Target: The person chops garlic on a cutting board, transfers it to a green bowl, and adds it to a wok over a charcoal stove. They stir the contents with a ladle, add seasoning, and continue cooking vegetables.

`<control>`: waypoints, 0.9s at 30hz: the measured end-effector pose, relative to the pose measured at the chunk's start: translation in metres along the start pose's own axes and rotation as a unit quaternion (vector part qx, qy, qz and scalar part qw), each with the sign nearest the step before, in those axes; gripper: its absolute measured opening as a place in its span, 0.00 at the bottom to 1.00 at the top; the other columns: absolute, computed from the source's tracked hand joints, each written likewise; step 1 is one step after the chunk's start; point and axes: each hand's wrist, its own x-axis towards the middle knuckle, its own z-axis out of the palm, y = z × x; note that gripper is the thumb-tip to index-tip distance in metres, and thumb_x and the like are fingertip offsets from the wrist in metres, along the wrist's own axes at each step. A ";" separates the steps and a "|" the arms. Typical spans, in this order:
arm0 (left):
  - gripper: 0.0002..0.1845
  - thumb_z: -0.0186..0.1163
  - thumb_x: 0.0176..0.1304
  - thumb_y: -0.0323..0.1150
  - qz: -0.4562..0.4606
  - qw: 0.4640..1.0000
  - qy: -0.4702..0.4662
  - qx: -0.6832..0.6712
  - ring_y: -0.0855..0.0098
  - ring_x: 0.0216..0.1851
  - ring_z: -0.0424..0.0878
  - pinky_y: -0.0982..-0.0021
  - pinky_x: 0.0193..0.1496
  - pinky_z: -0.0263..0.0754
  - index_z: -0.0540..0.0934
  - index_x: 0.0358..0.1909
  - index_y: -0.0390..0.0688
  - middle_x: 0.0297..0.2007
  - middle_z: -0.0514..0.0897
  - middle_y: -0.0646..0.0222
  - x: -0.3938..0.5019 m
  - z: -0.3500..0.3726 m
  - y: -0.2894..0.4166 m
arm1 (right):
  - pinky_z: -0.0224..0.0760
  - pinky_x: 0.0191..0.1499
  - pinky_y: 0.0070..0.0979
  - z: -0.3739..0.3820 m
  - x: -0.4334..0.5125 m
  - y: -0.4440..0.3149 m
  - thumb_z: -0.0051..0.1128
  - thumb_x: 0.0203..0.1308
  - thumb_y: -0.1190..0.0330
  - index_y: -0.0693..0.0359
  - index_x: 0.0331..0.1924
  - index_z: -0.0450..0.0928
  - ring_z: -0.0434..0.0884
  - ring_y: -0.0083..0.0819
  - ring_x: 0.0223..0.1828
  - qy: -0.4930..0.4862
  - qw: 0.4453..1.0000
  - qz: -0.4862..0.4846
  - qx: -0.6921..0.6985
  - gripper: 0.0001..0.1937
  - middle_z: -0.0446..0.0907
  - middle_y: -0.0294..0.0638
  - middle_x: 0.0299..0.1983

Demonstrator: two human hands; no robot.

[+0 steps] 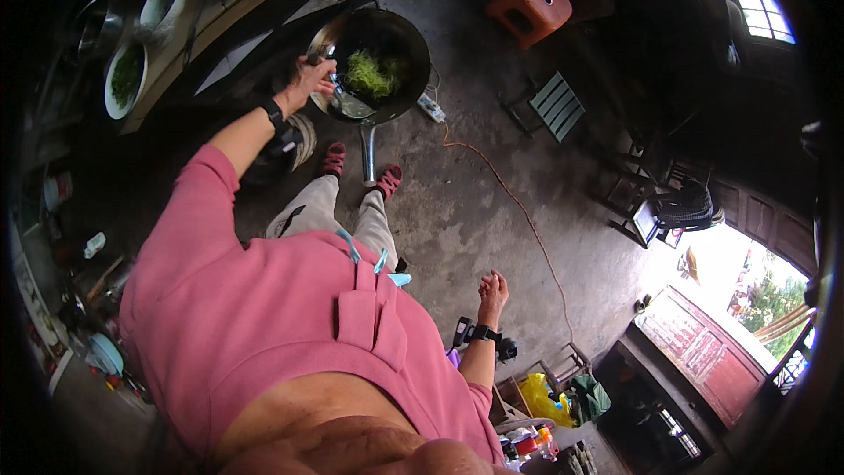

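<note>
A dark wok (pixel 412 56) with a metal handle (pixel 368 152) pointing back toward me is in front of my feet. Pale green shredded vegetable (pixel 370 74) lies in a heap inside it. At the wok's left rim my left hand (pixel 313 81) grips the handle of a metal wok spatula (pixel 354 105), whose blade rests low in the pan. The fingers partly cover that handle. My right hand (pixel 493 289) hangs at my side, away from the wok, with nothing in it and its fingers loosely bent.
Along the left, a counter (pixel 173 56) carries a white bowl of chopped greens (pixel 125 81) and another white bowl (pixel 163 3). A power strip (pixel 432 107) with an orange cord (pixel 508 188) crosses the floor right of the wok. An orange stool (pixel 537 10) and a slatted chair (pixel 558 107) stand farther off.
</note>
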 end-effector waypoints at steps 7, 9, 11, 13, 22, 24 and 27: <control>0.15 0.60 0.63 0.41 0.033 0.960 0.056 -0.272 0.63 0.44 0.84 0.63 0.50 0.80 0.76 0.44 0.40 0.43 0.81 0.63 0.014 0.018 -0.064 | 0.68 0.32 0.14 -0.006 0.004 -0.017 0.50 0.69 0.63 0.62 0.53 0.73 0.74 0.18 0.28 -0.046 0.998 -0.035 -0.017 0.15 0.80 0.36 0.32; 0.16 0.61 0.62 0.43 0.064 0.966 0.053 -0.243 0.63 0.40 0.84 0.63 0.47 0.82 0.76 0.41 0.41 0.40 0.81 0.63 0.009 0.014 -0.076 | 0.68 0.31 0.14 -0.011 0.005 -0.020 0.50 0.69 0.63 0.62 0.53 0.73 0.73 0.18 0.28 -0.030 0.999 -0.030 -0.019 0.15 0.80 0.36 0.32; 0.17 0.61 0.62 0.45 0.053 0.967 0.040 -0.246 0.64 0.38 0.84 0.63 0.47 0.82 0.76 0.42 0.41 0.39 0.80 0.63 0.001 0.024 -0.084 | 0.68 0.31 0.14 -0.012 0.011 -0.020 0.50 0.69 0.63 0.62 0.53 0.73 0.73 0.18 0.28 -0.027 0.999 -0.030 -0.012 0.15 0.80 0.36 0.32; 0.17 0.61 0.61 0.45 0.011 0.951 0.077 -0.300 0.64 0.39 0.84 0.65 0.47 0.81 0.76 0.42 0.41 0.38 0.80 0.63 -0.001 0.050 -0.092 | 0.68 0.31 0.14 -0.012 0.013 -0.018 0.50 0.69 0.63 0.62 0.53 0.73 0.73 0.18 0.27 0.000 1.000 -0.003 -0.008 0.15 0.80 0.37 0.32; 0.13 0.62 0.61 0.40 0.118 0.923 0.135 -0.340 0.66 0.36 0.84 0.64 0.46 0.82 0.77 0.35 0.39 0.35 0.81 0.63 0.059 0.045 -0.057 | 0.68 0.31 0.15 -0.022 0.010 -0.019 0.50 0.69 0.63 0.62 0.53 0.74 0.74 0.18 0.27 0.005 0.999 -0.028 -0.032 0.15 0.80 0.37 0.32; 0.14 0.62 0.61 0.40 0.115 0.948 0.143 -0.260 0.66 0.35 0.84 0.66 0.43 0.83 0.77 0.38 0.38 0.35 0.82 0.63 0.052 0.038 -0.054 | 0.68 0.31 0.15 -0.021 0.012 -0.016 0.50 0.69 0.63 0.62 0.53 0.73 0.74 0.18 0.27 -0.020 0.999 -0.031 -0.018 0.15 0.80 0.37 0.32; 0.15 0.61 0.62 0.40 0.074 0.981 0.055 -0.172 0.68 0.31 0.84 0.72 0.35 0.82 0.79 0.41 0.37 0.36 0.82 0.64 0.033 0.028 -0.037 | 0.68 0.30 0.15 -0.018 0.016 -0.006 0.50 0.69 0.63 0.62 0.53 0.73 0.74 0.18 0.27 -0.024 0.999 -0.023 -0.007 0.15 0.80 0.37 0.32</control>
